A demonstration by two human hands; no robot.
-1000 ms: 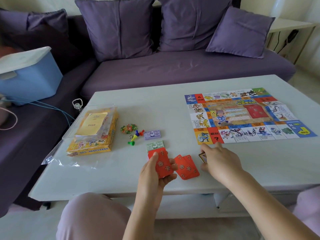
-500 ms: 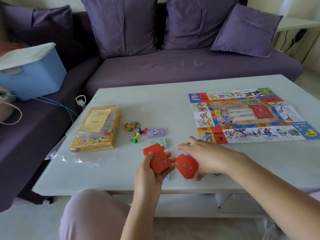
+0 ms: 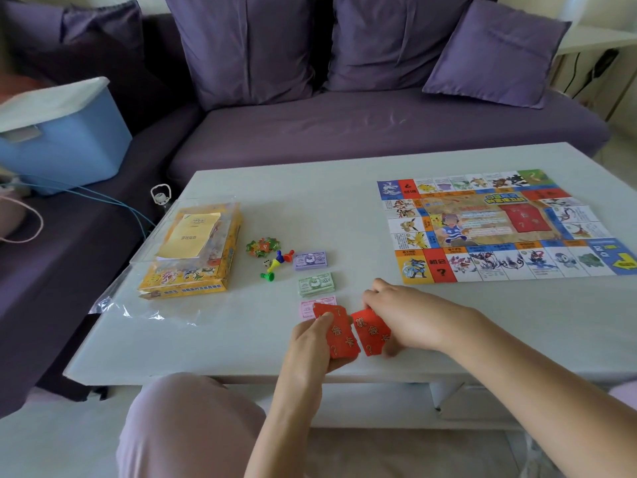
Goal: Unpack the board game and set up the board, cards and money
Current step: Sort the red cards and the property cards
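My left hand [image 3: 310, 343] grips a small stack of red cards [image 3: 339, 334] near the table's front edge. Right beside it, my right hand [image 3: 410, 315] holds a second bunch of red cards [image 3: 370, 331], thumb underneath. The game board [image 3: 499, 225] lies unfolded at the right of the table. Left of my hands sit piles of purple money [image 3: 310, 260], green money [image 3: 315, 283] and pink money [image 3: 315, 305], the pink pile partly hidden by the cards. Coloured pawns [image 3: 275, 263], a die and green tokens [image 3: 262, 246] lie near the money.
The yellow game box [image 3: 191, 257] with a booklet on it sits in a clear plastic bag [image 3: 144, 308] at the table's left. A purple sofa with cushions [image 3: 379, 125] stands behind the white table [image 3: 310, 201]. A blue bin [image 3: 62, 136] rests on the sofa's left part.
My right hand came left from the table near the board's front corner to the loose red cards and took hold of them. The left hand kept its stack. The view shifted slightly.
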